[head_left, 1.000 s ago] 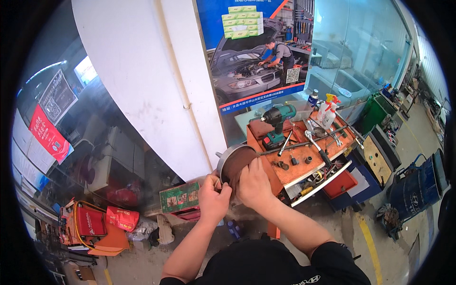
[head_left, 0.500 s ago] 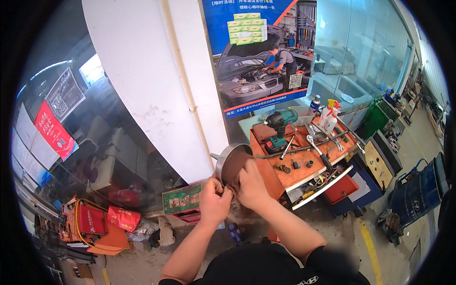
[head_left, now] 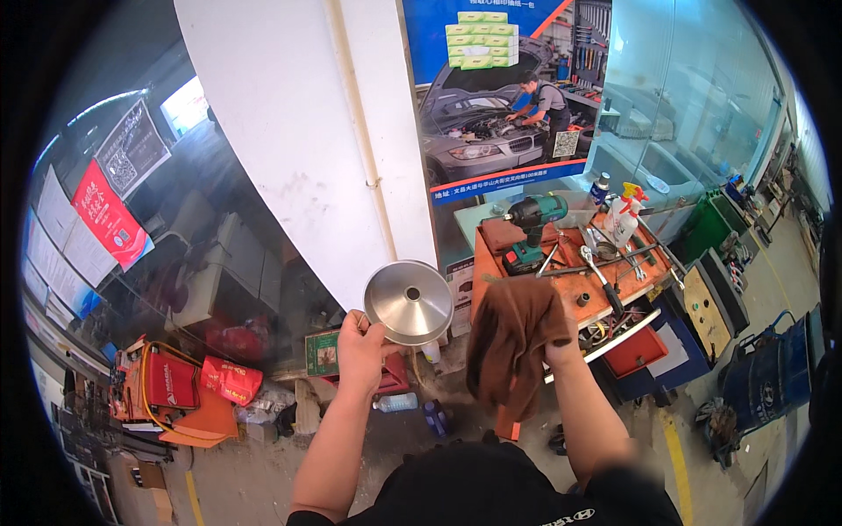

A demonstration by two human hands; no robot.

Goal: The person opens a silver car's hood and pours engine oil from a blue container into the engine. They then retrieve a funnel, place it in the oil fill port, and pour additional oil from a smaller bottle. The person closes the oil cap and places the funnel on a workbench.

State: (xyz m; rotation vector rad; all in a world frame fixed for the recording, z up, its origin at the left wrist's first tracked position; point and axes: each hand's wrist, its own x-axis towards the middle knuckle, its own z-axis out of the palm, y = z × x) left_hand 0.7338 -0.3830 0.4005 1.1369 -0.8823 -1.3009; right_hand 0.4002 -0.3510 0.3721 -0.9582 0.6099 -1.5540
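Note:
A shiny metal funnel (head_left: 428, 309) is held up in front of me, its wide mouth and centre hole facing me. My left hand (head_left: 360, 351) grips its lower left rim between thumb and fingers. To the right hangs a brown cloth (head_left: 513, 337), loosely folded and apart from the funnel. My right hand (head_left: 561, 346) is closed on the cloth's right side, with most of the fingers hidden behind the fabric. The cloth covers part of the wooden-topped tool bench behind it.
On the tool bench (head_left: 561, 302) lie a green cordless drill (head_left: 537, 210), a ratchet (head_left: 601, 279) and spray bottles (head_left: 626, 215). Its drawer is pulled out. A blue drum (head_left: 767, 377) stands at right. A clear bottle (head_left: 395, 402) lies on the floor. A red machine (head_left: 171, 381) sits at left.
My hands have parted. The cloth has come out of the funnel and moved right in my right hand. The funnel has turned its mouth toward me in my left hand.

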